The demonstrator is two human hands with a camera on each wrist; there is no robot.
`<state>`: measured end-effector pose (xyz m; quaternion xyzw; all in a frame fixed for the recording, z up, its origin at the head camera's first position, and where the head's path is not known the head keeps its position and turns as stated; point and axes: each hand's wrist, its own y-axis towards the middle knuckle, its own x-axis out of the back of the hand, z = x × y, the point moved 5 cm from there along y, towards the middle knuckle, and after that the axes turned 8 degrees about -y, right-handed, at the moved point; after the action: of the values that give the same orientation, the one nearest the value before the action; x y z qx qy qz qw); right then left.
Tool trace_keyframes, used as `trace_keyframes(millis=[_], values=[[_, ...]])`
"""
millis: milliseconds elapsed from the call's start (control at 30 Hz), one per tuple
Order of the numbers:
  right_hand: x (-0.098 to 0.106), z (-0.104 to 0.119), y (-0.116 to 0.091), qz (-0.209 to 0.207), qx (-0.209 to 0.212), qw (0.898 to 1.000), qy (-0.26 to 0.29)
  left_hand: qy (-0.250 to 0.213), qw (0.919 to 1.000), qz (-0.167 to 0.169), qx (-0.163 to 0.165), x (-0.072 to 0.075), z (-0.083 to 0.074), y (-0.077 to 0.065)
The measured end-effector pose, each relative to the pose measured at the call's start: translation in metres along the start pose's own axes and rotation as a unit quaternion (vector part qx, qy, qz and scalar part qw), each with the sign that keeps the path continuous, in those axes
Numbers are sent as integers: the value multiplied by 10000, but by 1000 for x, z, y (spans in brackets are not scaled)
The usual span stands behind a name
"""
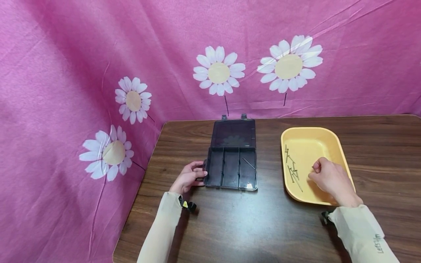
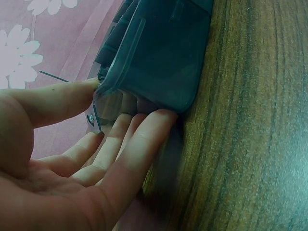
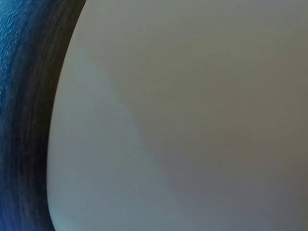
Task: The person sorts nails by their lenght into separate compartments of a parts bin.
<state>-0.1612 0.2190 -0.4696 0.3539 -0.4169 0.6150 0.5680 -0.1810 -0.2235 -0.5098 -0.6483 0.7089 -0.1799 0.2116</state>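
Black compartment box (image 1: 231, 168), one nail (image 1: 248, 163) in its right section, is gripped by the left hand (image 1: 189, 178); over the yellow tray (image 1: 306, 147) of nails (image 1: 298, 181), the right hand (image 1: 330, 179) is curled, its hold unclear.

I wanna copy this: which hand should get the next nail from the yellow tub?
Probably the right hand: it's over the yellow tub, close to the nails. The left hand is away from the tub, holding the side of the black box.
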Motion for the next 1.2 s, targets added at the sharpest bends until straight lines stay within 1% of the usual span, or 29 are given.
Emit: trace_keyframes(millis=[133,367,433,667,967,1200], values=[[0,1,0,-30,1,10000,53,-39,10000,-7,30,0,0,-1],[2,2,1,64,-83,9998,178,-66,9999,-76,36,-1,-1,-1],[4,3,0,14,-79,9998,206,-73,9999,-74,50,0,-1,-1],[12,7,-2,-455,39,9989,135,-60,9999,-41,76,2,0,-1],[15,5,-2,-551,-42,9983,190,-96,9999,-68,62,1,0,1],[20,9,-3,-835,61,9961,271,-56,9999,-67,62,2,0,1]])
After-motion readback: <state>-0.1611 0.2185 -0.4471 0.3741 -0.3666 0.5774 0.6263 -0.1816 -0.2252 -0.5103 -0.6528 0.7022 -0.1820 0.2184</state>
